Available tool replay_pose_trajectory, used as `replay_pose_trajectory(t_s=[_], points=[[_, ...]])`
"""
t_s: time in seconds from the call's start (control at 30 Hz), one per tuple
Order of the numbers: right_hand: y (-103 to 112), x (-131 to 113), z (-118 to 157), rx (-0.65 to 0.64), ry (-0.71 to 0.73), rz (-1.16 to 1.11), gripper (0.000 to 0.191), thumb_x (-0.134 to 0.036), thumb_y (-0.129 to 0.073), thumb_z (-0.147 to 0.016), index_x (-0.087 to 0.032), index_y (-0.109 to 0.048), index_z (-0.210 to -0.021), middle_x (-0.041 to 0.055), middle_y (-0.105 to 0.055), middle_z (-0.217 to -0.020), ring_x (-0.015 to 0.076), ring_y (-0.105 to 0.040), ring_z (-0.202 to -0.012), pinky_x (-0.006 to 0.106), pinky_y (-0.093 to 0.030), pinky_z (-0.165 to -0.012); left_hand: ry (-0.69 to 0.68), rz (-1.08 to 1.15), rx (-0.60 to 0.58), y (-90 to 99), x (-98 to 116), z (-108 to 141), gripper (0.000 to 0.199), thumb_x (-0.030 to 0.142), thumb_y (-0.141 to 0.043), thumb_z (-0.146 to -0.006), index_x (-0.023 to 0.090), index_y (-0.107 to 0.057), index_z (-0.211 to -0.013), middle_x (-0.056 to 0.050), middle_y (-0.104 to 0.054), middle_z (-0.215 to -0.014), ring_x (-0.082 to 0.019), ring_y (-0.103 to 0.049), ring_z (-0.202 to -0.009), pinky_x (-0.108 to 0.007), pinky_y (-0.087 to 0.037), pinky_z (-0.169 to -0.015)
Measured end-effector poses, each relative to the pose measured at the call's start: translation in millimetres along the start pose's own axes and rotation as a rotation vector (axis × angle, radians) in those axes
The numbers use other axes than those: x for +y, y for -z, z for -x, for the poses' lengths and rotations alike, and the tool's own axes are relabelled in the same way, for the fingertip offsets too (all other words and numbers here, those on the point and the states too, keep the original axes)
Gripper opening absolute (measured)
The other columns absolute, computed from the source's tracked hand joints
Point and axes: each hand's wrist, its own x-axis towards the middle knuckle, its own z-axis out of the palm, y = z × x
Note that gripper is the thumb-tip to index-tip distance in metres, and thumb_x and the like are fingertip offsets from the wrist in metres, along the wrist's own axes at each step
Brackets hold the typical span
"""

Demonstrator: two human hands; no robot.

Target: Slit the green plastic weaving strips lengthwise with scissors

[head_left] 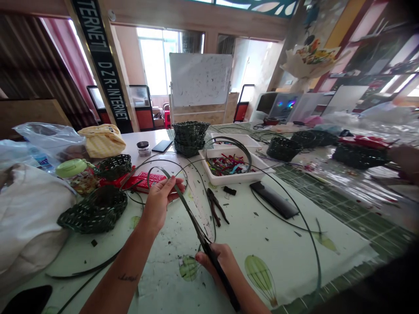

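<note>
A long dark green flat strip [186, 205] runs diagonally between my two hands above the table. My left hand [160, 196] pinches its upper part between thumb and fingers, and the strip's far end curls in loops beyond. My right hand [220, 258] is closed round the lower part, where the strip looks wider and nearly black; whether a separate tool lies there I cannot tell. Pliers [216, 207] with dark handles rest on the table past my right hand. A black binder clip [229, 190] sits beside them.
White trays hold colourful pieces [225, 163] and a coiled strip [250, 159]. Woven dark baskets [189, 138] stand behind; others [94, 211] lie left. A black phone [274, 199], a lidded jar [73, 174] and a white bag [29, 218] flank my arms. Another person's hand [404, 161] is far right.
</note>
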Motion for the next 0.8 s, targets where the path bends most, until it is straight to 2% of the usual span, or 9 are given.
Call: replay_pose_trajectory(t_s=[0.17, 0.3, 0.4, 0.53, 0.8], points=[[8.2, -5.8, 1.5, -0.100, -0.015, -0.031, 0.060, -0.073, -0.046, -0.073, -0.021, -0.025, -0.052, -0.0054, -0.020, -0.049, 0.0078, -0.021, -0.045, 0.024, -0.013, -0.041, -0.046, -0.019, -0.007, -10.3, -4.1, 7.4, 0.028, 0.038, -0.066, -0.074, 0.011, -0.070, -0.080, -0.006, -0.067, -0.068, -0.014, -0.062, -0.070, -0.025, -0.048, -0.069], [13.0, -11.2, 7.4, -0.166, -0.054, -0.108, 0.062, -0.079, -0.039, -0.073, -0.020, -0.034, -0.053, -0.0043, -0.029, -0.046, 0.0084, -0.031, -0.041, 0.022, -0.022, -0.038, -0.073, -0.068, -0.025, -19.8, -11.3, 16.2, 0.027, 0.038, -0.062, -0.079, 0.012, -0.070, -0.082, -0.005, -0.067, -0.070, -0.014, -0.062, -0.073, -0.024, -0.048, -0.068], [12.9, -13.1, 10.5, -0.159, -0.094, -0.145, 0.065, -0.082, -0.039, -0.070, -0.019, -0.039, -0.054, -0.0028, -0.035, -0.046, 0.0092, -0.037, -0.040, 0.021, -0.027, -0.038, -0.080, -0.086, -0.031, -23.8, -13.3, 19.8, 0.026, 0.037, -0.060, -0.081, 0.013, -0.070, -0.082, -0.004, -0.066, -0.070, -0.013, -0.061, -0.072, -0.024, -0.048, -0.068], [10.9, -16.1, 9.9, -0.119, -0.138, -0.182, 0.066, -0.084, -0.039, -0.067, -0.020, -0.038, -0.049, -0.0035, -0.034, -0.041, 0.0091, -0.039, -0.035, 0.021, -0.029, -0.036, -0.086, -0.088, -0.029, -24.4, -13.1, 19.1, 0.024, 0.035, -0.060, -0.081, 0.013, -0.070, -0.081, -0.004, -0.066, -0.069, -0.013, -0.061, -0.072, -0.024, -0.049, -0.070], [3.6, -15.5, 8.4, -0.077, -0.146, -0.206, 0.064, -0.081, -0.044, -0.068, -0.022, -0.031, -0.046, -0.0059, -0.028, -0.036, 0.0074, -0.031, -0.032, 0.022, -0.021, -0.034, -0.064, -0.088, -0.037, -17.6, -15.7, 12.1, 0.026, 0.036, -0.063, -0.078, 0.011, -0.070, -0.081, -0.006, -0.066, -0.071, -0.014, -0.061, -0.073, -0.025, -0.049, -0.069]])
